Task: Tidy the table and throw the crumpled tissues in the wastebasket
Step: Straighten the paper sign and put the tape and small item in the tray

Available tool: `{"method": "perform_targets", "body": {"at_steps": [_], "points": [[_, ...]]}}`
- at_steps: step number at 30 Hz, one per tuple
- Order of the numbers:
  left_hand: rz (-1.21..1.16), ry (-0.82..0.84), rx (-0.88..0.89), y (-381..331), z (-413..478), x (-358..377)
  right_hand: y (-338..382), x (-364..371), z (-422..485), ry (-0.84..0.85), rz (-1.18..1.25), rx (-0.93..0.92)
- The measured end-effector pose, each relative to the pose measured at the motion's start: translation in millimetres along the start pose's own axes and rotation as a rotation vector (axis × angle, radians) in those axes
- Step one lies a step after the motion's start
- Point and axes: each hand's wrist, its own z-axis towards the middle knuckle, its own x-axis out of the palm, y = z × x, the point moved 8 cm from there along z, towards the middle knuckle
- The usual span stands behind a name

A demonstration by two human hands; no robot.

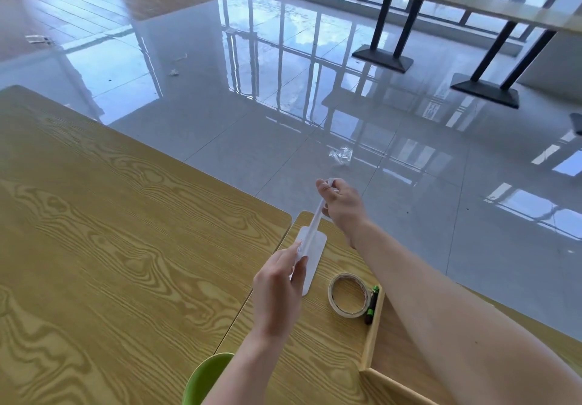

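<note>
Both my hands hold one white folded sheet of paper [310, 249] above the gap between two wooden tables [110, 231]. My left hand [278, 291] pinches its near end. My right hand [341, 204] grips its far end, raised beyond the table corner. The sheet is seen edge-on as a thin strip with a flat flap hanging under it. A crumpled clear wrapper [340, 155] lies on the shiny floor past the table. Small crumpled white scraps [174, 72] lie farther off on the floor. No wastebasket is in view.
A roll of beige tape [348, 295] and a black-and-green marker [371, 305] lie on the right table beside a wooden tray's rim [373, 332]. A green rounded object [206, 376] shows at the bottom edge. Black-legged tables [466, 5] stand at the far right by the windows.
</note>
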Motion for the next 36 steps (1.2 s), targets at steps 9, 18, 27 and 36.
{"method": "perform_targets", "body": {"at_steps": [9, 18, 27, 36], "points": [[0.006, 0.002, -0.014, 0.2, 1.1, -0.3, -4.5, 2.7, 3.1, 0.005, 0.058, 0.017], [-0.007, -0.021, -0.018, 2.5, 5.7, -1.9, -7.7, -1.1, 5.2, -0.013, 0.096, 0.036], [0.019, -0.006, 0.019, -0.8, 3.7, 3.2, -5.6, -1.3, 7.0, -0.020, 0.098, 0.021], [-0.131, -0.051, -0.174, 18.5, -15.2, -7.6, -10.6, -22.2, -11.2, 0.013, 0.166, 0.011]]}}
